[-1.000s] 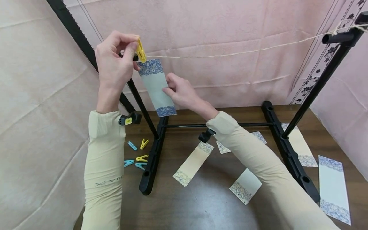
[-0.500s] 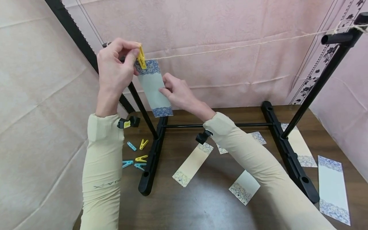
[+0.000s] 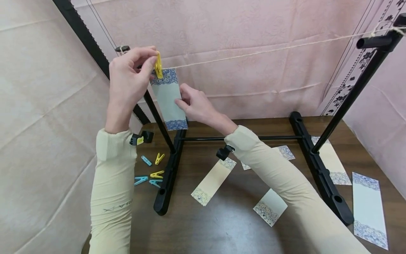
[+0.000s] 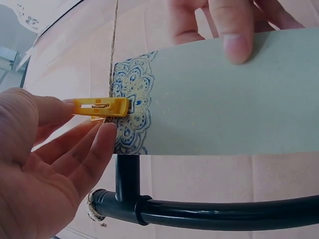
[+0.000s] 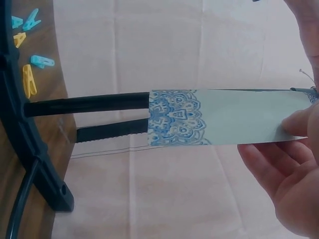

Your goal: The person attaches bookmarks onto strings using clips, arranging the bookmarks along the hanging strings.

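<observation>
My left hand (image 3: 128, 79) pinches a yellow clothespin (image 3: 159, 66) between thumb and fingers. In the left wrist view the clothespin (image 4: 102, 107) lies across the string (image 4: 113, 45), its tip over the patterned top end of a pale blue paper card (image 4: 214, 99). With blue lace-like bands at both ends, the card (image 3: 168, 98) hangs lengthwise below the string (image 3: 253, 53) near its left end. My right hand (image 3: 200, 104) pinches the card's right edge, thumb (image 5: 299, 123) on the front and fingers behind it.
A black rack (image 3: 168, 176) stands on the brown table (image 3: 219, 233), the string stretched between its posts. Several yellow and blue clothespins (image 3: 156, 175) lie by its left foot. Patterned cards (image 3: 213, 181) are spread on the table, one (image 3: 369, 208) beyond the right foot (image 3: 330, 187).
The clothespin and left hand have come down, and its tip now overlaps the card's top band. The card has swung more upright, its lower end shifting left along with the right hand.
</observation>
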Motion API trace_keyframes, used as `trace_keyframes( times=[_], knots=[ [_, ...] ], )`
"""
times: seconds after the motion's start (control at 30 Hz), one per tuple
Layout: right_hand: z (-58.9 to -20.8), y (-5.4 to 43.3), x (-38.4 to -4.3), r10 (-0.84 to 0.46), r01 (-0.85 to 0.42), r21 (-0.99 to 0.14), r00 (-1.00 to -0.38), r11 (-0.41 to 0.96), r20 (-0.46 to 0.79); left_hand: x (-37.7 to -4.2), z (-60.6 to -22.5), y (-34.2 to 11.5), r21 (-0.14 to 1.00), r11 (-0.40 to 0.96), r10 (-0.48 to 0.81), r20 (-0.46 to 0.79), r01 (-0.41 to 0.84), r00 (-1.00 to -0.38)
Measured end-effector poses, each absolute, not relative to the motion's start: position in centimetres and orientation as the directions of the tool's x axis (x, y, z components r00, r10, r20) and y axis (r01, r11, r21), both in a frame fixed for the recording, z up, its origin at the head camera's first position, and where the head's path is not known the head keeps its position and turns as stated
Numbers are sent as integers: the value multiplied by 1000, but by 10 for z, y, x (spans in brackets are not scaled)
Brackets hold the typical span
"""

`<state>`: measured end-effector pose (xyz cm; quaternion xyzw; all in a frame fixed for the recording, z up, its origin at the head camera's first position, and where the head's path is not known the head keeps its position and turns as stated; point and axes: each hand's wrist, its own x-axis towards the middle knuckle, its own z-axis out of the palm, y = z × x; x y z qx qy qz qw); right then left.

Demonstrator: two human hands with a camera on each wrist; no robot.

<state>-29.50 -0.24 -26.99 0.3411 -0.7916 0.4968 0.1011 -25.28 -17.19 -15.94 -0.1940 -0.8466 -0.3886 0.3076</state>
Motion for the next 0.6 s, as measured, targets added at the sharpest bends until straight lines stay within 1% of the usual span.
trace_keyframes(
  times=[0.37, 0.6],
  knots=[
    [-286, 7, -297, -447, -648, -699, -744, 303, 496, -244, -170, -181, 418, 668, 70, 789, 616, -611],
    [-305, 22, -295, -436, -595, -734, -785, 327, 441, -236, -183, -188, 374, 667, 54, 839, 645, -542]
  ],
)
